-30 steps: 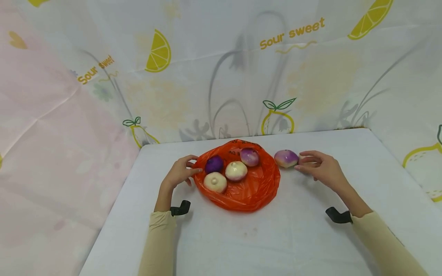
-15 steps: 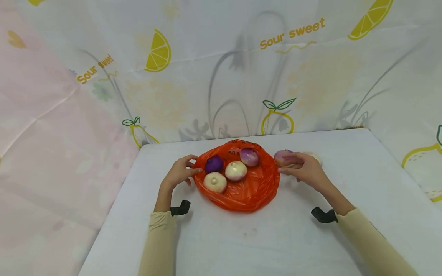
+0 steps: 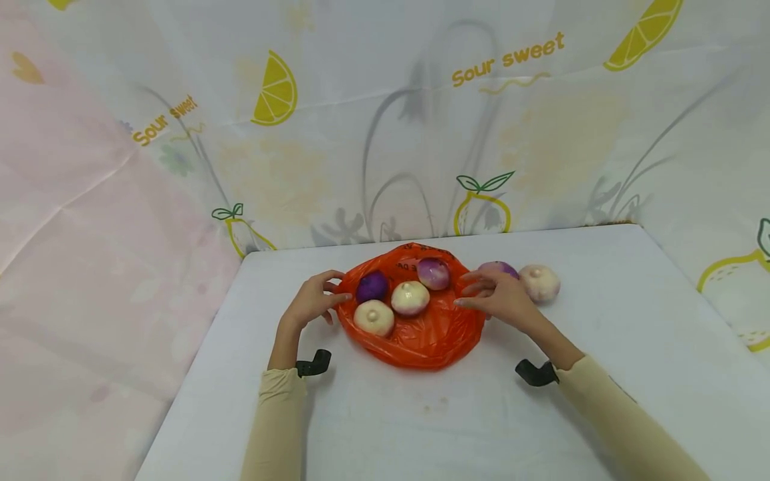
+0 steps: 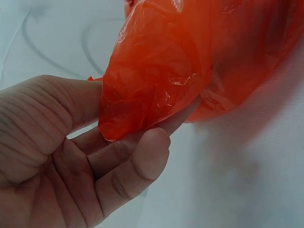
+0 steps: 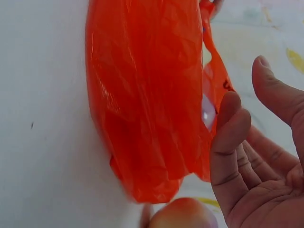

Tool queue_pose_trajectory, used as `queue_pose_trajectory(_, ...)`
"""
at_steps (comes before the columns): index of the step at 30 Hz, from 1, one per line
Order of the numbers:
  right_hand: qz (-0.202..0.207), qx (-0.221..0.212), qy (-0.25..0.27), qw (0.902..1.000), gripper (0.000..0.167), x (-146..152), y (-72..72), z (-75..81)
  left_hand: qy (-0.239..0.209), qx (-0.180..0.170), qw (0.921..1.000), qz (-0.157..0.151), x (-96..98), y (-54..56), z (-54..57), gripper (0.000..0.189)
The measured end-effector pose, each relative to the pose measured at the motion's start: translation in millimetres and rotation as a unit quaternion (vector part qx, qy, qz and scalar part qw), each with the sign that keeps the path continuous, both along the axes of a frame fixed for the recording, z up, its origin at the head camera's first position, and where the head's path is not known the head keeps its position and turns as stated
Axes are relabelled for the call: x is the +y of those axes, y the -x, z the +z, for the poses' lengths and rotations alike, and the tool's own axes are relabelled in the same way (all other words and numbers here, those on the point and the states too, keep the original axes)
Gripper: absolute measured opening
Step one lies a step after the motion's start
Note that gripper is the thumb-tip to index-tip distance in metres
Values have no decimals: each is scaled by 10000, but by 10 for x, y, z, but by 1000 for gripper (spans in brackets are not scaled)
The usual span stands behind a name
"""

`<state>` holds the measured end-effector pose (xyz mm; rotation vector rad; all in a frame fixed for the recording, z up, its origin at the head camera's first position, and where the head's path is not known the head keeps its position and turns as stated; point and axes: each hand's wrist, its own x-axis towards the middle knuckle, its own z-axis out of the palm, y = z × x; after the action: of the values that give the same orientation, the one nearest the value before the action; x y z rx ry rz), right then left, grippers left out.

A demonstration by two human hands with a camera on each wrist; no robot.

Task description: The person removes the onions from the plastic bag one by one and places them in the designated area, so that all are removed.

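A red plastic bag point(image 3: 442, 337) lies spread open, its edge pinched between the thumb and fingers of my left hand point(image 3: 314, 298). In the left wrist view the gripped fold of the bag point(image 4: 152, 71) hangs between them. Several turnip-like vegetables sit inside: a dark purple one point(image 3: 372, 286), a purple-and-white one point(image 3: 433, 274) and pale ones such as the middle one point(image 3: 410, 298). My right hand point(image 3: 505, 300) hovers over the bag's right rim, fingers loosely bent and holding nothing, as the right wrist view of the hand point(image 5: 256, 166) shows.
Right of the bag on the white table point(image 3: 421, 427), a purple vegetable point(image 3: 500, 267) is partly hidden behind my right hand. A pale one point(image 3: 539, 283) lies beside it. A printed cloth point(image 3: 337, 133) stands behind the table.
My right hand has moved left, from beside the loose vegetables to the bag's right rim, uncovering the pale one. The left hand has stayed on the bag.
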<state>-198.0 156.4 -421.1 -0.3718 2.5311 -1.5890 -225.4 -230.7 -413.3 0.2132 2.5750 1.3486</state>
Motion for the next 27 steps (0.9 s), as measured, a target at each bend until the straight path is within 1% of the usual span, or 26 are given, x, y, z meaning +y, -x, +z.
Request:
queue_pose_trajectory(4, 114, -15, 50, 9999, 58, -113, 15, -14, 13, -25, 10000, 2, -3, 1, -14, 48)
queue_pose_trajectory(13, 222, 20, -151, 9996, 55, -290, 47, -74, 27, -10, 10000, 4, -7, -7, -7, 48)
queue_pose_trajectory(20, 60, -55, -388, 9992, 60, -459, 77, -111, 32, -6, 10000, 22, -12, -3, -9, 47)
queue_pose_trajectory(27, -157, 32, -572, 9982, 57, -582, 112, -172, 36, 7, 10000, 14, 0, -1, 4, 47)
